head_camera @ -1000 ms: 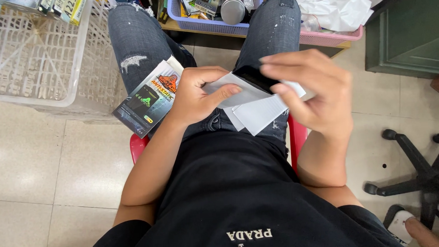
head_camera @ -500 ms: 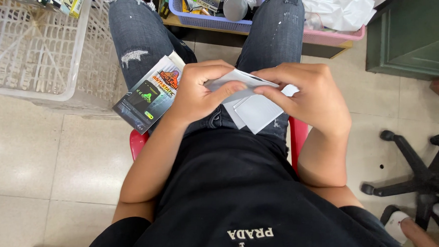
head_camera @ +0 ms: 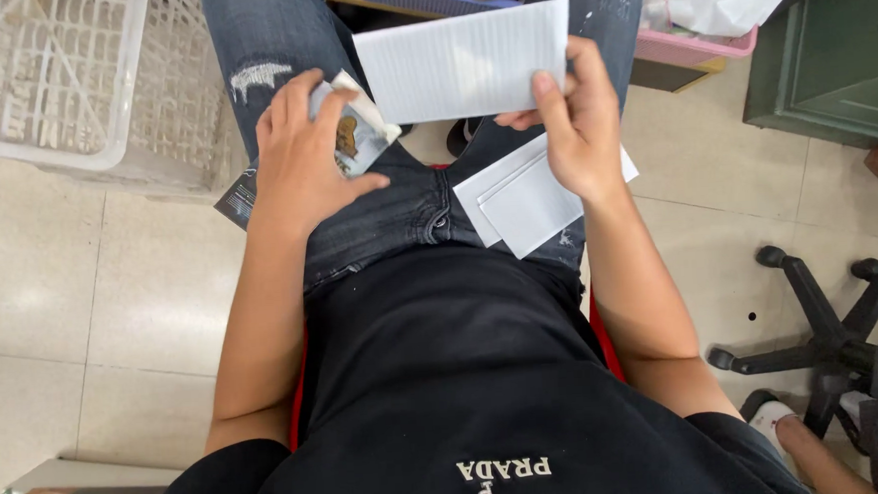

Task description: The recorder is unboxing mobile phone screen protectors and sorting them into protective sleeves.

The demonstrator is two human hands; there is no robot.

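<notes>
I sit on a red stool with dark jeans on my legs. My right hand (head_camera: 575, 120) holds up a white lined paper sheet (head_camera: 464, 60) by its lower right corner, above my knees. More white paper sheets (head_camera: 522, 201) lie on my right thigh under that hand. My left hand (head_camera: 299, 154) rests on a stack of printed cards (head_camera: 358, 136) lying on my left thigh, fingers spread over them. A dark edge of the stack (head_camera: 236, 199) sticks out past my wrist.
A white plastic basket (head_camera: 45, 82) stands on the tiled floor at the left. A pink bin (head_camera: 694, 43) with white bags and a green cabinet (head_camera: 829, 51) are at the right. An office chair base (head_camera: 823, 317) and another person's foot (head_camera: 779, 420) sit at lower right.
My hands have separated. The right hand lifted one white sheet up and forward off the pile; the left hand moved left onto the printed cards. The camera has tilted down.
</notes>
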